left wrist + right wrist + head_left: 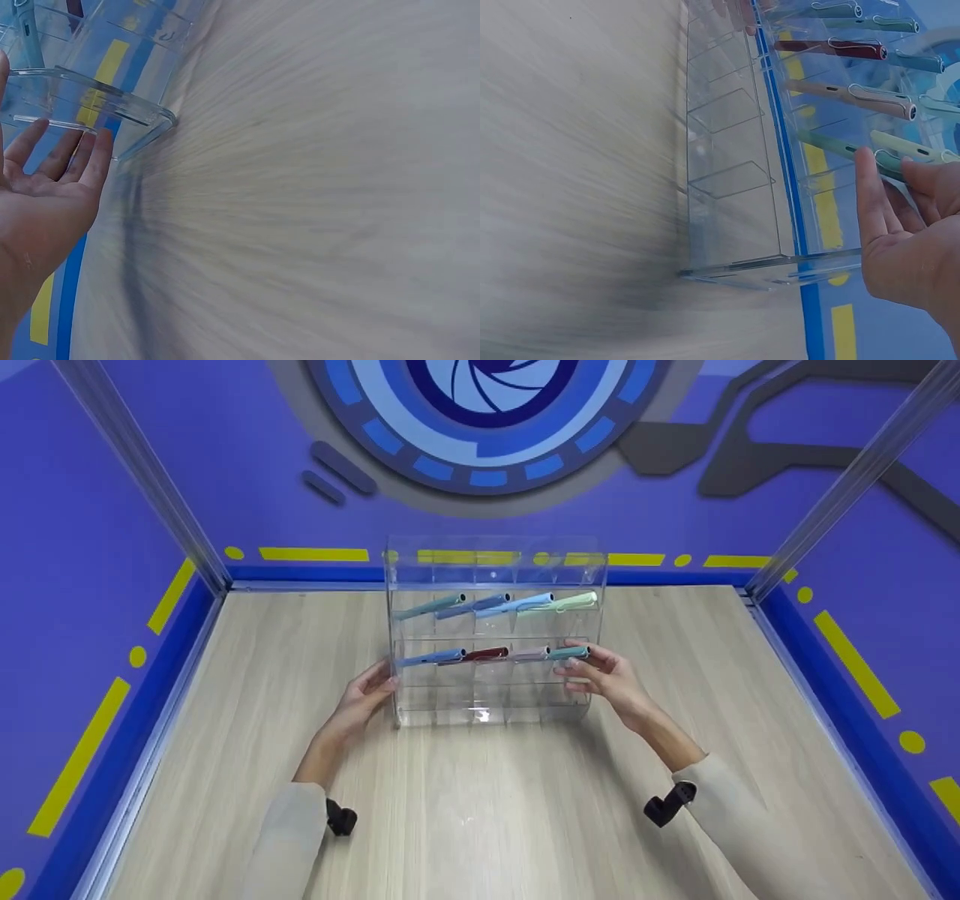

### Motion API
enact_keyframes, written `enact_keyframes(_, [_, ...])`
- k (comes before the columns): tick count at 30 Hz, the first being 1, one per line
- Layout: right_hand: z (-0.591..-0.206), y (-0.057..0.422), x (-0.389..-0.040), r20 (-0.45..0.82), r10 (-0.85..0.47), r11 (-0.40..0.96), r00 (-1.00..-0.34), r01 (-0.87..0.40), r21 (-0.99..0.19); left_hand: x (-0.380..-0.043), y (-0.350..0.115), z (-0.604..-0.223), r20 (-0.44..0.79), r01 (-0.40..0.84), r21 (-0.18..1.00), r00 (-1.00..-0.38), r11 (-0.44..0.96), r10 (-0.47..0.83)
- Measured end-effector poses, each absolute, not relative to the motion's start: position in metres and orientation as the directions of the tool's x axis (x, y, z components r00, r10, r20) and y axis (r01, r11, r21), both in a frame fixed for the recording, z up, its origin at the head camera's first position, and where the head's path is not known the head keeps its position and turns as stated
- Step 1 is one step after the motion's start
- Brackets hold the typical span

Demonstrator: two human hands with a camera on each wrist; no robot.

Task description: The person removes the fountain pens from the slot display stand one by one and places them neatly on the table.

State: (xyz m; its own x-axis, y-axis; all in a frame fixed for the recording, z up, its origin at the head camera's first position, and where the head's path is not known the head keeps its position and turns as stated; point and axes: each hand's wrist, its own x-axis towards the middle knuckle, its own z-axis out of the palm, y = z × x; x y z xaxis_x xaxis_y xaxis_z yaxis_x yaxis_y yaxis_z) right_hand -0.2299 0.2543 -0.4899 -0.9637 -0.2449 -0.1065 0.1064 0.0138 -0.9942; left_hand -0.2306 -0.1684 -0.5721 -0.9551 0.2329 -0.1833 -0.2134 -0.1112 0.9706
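Observation:
A clear acrylic pen rack (pixel 491 716) with stepped rows of slots stands upright on the table. In its upper row lie a green-teal pen (pixel 435 606), a dark blue pen (pixel 476 606), a light blue pen (pixel 517 604) and a pale green pen (pixel 562 604). The lower row carries a blue pen (pixel 435 657), a dark red pen (pixel 486 654), a pale pinkish pen (pixel 855 96) and a teal pen (pixel 829 144). With fingers extended, my left hand (pixel 360 697) touches the rack's left side. My right hand (pixel 611 682) pinches the teal pen near its capped end, at the right.
The wood-grain table (pixel 465 825) extends in front of the rack and to both sides. Behind stands a blue patterned wall (pixel 247 510), with metal frame posts (pixel 847 487) at the corners. The lowest slots of the rack hold no pens.

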Motion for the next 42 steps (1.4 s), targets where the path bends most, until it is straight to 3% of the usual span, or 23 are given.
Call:
enact_keyframes(23, [-0.475, 0.273, -0.224, -0.052, -0.18, 0.032, -0.982, 0.047, -0.998, -0.228, -0.172, -0.567, -0.202, -0.214, 0.977, -0.941, -0.013, 0.271])
enact_keyframes(35, [-0.463, 0.285, -0.218, 0.071, -0.12, -0.024, -0.99, -0.069, -0.997, -0.226, -0.173, -0.564, -0.225, -0.223, 0.974, -0.932, 0.039, 0.285])
enact_keyframes(42, [-0.46, 0.292, -0.212, 0.126, -0.152, -0.088, -0.98, -0.113, -0.99, -0.227, -0.172, -0.564, -0.208, -0.22, 0.975, -0.939, -0.012, 0.272])
